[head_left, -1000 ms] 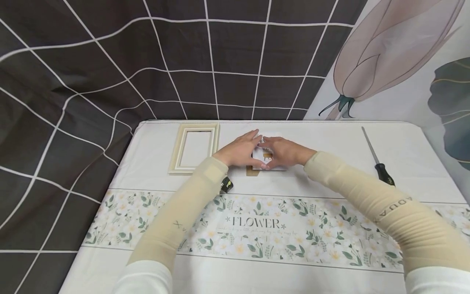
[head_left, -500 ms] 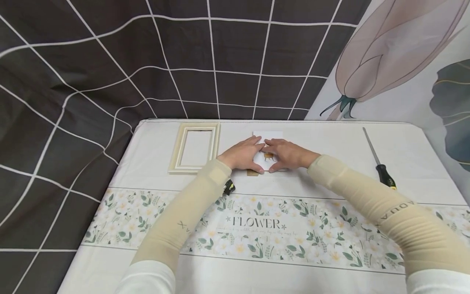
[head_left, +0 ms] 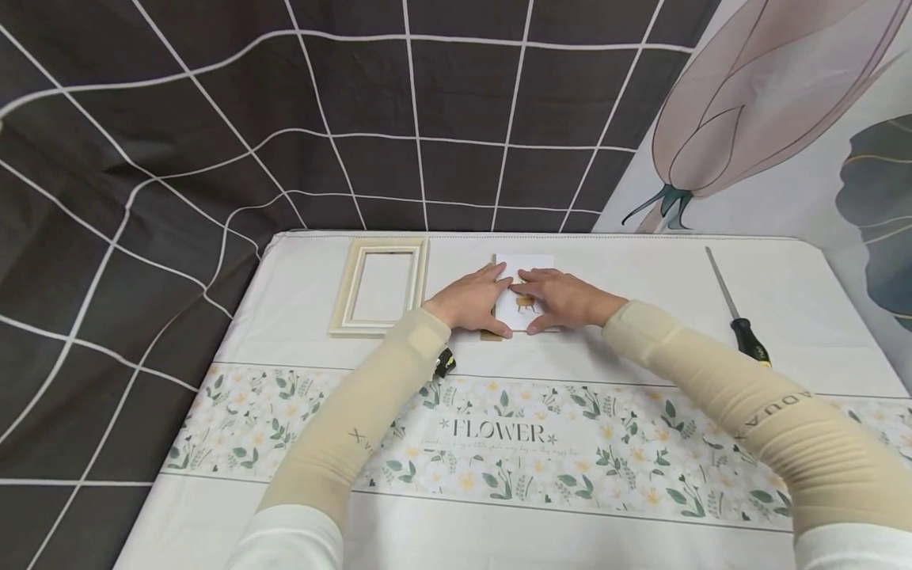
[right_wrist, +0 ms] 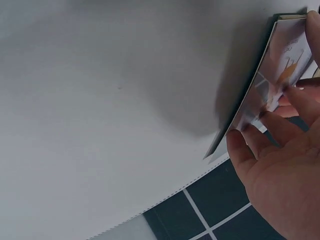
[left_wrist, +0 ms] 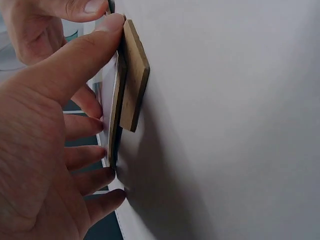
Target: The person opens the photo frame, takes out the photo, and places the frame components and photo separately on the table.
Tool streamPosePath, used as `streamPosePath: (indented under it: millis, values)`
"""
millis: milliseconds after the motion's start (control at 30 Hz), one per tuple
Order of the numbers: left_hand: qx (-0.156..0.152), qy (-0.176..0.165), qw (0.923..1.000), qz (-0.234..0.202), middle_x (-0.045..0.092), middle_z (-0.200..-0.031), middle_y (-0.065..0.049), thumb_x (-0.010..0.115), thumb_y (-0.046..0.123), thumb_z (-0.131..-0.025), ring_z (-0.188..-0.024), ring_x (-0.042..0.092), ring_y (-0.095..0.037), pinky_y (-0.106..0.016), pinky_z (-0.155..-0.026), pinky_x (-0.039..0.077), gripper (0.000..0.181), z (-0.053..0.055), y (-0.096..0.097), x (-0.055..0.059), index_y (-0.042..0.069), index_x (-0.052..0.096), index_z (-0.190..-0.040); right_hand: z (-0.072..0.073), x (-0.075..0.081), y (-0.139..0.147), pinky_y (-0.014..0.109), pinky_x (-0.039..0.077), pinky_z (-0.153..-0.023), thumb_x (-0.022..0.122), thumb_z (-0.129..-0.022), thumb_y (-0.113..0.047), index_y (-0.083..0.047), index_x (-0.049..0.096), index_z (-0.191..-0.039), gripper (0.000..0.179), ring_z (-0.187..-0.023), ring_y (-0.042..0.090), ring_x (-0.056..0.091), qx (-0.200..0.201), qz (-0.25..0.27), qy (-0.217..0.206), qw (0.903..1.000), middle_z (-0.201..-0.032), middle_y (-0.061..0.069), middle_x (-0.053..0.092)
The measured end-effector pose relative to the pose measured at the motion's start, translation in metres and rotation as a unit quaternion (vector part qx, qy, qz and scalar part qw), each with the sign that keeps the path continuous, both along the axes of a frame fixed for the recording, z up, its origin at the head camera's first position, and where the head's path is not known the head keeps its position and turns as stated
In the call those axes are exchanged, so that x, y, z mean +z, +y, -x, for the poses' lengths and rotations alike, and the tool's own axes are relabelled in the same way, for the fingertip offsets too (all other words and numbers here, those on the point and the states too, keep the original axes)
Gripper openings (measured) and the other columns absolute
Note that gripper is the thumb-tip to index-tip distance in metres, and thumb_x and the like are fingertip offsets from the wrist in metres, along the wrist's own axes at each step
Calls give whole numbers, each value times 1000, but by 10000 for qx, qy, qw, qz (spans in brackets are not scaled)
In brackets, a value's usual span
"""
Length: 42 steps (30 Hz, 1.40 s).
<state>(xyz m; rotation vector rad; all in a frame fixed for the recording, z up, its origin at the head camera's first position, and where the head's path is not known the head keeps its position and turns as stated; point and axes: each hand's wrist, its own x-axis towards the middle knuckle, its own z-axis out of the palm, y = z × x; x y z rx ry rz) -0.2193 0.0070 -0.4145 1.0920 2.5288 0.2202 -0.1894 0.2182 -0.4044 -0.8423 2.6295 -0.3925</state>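
Observation:
A white card with a picture of an orange-brown chair (head_left: 525, 304) lies on the table between my hands. Its surface looks glossy in the right wrist view, where the card (right_wrist: 271, 65) rests on a thin dark-edged stack. Under its near left corner a brown board piece (left_wrist: 135, 82) sticks out. My left hand (head_left: 469, 302) lies along the card's left side, thumb at the near edge and fingers spread. On the right side my right hand (head_left: 570, 299) touches the card with extended fingers, its thumb at the near edge. The hands' fingertips almost meet over the card.
A cream picture frame (head_left: 345, 289) lies to the left. Partly behind the left sleeve is a small black and yellow object (head_left: 445, 362). A screwdriver (head_left: 746, 339) with a black handle lies at the right. Dark checked cloth (head_left: 456, 111) hangs beyond the table's back edge.
My two hands have lowered a little and their thumbs have parted. More of the card's far end shows now. The picture frame and the screwdriver stay in place.

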Motion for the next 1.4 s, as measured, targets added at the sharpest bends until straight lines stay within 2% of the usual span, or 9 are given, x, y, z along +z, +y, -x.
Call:
streamPosePath:
  millis: [167,333,433,833,1400]
  values:
    - [4,77,10000,-44,15,-163,-28,75,58,-83,-153,13,-34,-37,-123,17,104,0,1,0,-6,32,-153,0,-1,4,58,19,-119,82,-83,-35,2,46,-148,83,-147,47,24,-57,18,-57,10000,-159,27,29]
    - [23,245,9996,-107,25,-159,-31,80,58,-79,-150,24,-37,-37,-121,23,105,0,3,0,-12,40,-146,-1,0,8,57,19,-119,82,-83,-34,3,46,-148,83,-146,47,24,-63,11,-49,10000,-158,27,29]
    - [35,289,9996,-50,29,-158,-29,80,58,-78,-149,27,-37,-38,-121,23,104,0,4,1,-12,42,-146,0,-1,11,57,20,-119,83,-83,-34,3,47,-147,83,-146,48,25,-39,38,-19,10000,-158,29,30]
    - [100,301,9992,252,24,-161,-27,75,61,-81,-151,21,-35,-37,-123,15,106,-1,5,0,-8,37,-151,-2,2,23,57,19,-119,84,-81,-32,2,47,-148,83,-147,47,23,-244,-80,-181,9995,-159,27,29]
    - [31,435,9988,232,25,-159,-30,75,63,-81,-150,23,-37,-39,-123,17,108,-3,4,2,-9,35,-151,-8,3,48,58,21,-118,85,-81,-27,4,47,-146,81,-145,49,26,-310,25,-177,9994,-158,29,29]
